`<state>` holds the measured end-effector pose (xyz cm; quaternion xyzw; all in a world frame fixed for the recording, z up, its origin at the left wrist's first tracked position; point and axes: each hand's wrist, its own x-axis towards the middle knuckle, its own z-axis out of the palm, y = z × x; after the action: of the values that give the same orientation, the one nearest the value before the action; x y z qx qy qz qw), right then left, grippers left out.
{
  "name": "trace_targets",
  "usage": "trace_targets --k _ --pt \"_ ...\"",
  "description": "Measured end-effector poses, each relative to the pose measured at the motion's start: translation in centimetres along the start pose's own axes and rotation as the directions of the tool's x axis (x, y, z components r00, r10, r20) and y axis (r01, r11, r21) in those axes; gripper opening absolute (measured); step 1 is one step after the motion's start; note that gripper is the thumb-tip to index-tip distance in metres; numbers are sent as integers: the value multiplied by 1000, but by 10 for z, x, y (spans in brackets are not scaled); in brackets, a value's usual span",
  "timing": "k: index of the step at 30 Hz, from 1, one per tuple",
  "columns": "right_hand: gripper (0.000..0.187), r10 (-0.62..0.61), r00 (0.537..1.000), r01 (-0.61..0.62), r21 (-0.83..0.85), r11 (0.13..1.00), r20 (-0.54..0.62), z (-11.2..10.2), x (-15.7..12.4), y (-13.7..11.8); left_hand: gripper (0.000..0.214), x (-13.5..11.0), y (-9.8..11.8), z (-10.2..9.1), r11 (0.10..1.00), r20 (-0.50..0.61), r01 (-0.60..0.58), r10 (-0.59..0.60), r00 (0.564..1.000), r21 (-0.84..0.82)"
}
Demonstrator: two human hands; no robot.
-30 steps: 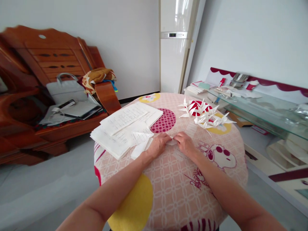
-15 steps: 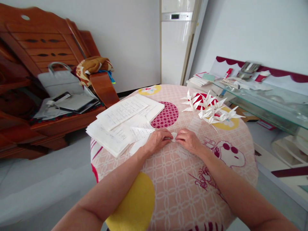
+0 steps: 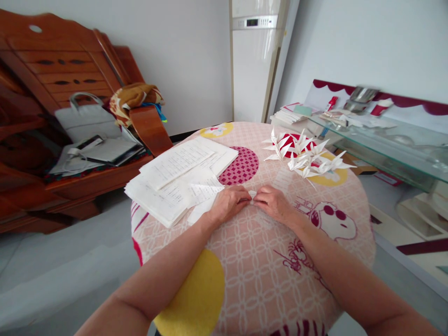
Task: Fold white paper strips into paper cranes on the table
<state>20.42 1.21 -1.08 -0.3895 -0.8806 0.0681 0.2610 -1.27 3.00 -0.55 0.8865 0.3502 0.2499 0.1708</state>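
A small folded piece of white paper lies between my hands near the middle of the round table, mostly covered by fingers. My left hand pinches its left side, and my right hand pinches its right side. The fingertips of the two hands almost meet. Just left of my left hand lies a spread of written paper sheets. Beyond my right hand, several folded white paper cranes with pointed wings stand clustered together.
A patterned pink tablecloth covers the table. At the right stands a glass shelf holding papers, a cup and a metal pot. A wooden bench with a bag is at the left. Behind stands a tall white air conditioner.
The fingers have drawn slightly closer together over the folded paper, covering more of it. The papers and cranes lie as before; the view has shifted a little.
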Motion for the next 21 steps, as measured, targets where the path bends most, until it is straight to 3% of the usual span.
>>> trace_targets --k 21 --pt "16 -31 1000 31 -74 997 3 3 1 -3 14 0 5 -3 998 17 17 -18 1000 58"
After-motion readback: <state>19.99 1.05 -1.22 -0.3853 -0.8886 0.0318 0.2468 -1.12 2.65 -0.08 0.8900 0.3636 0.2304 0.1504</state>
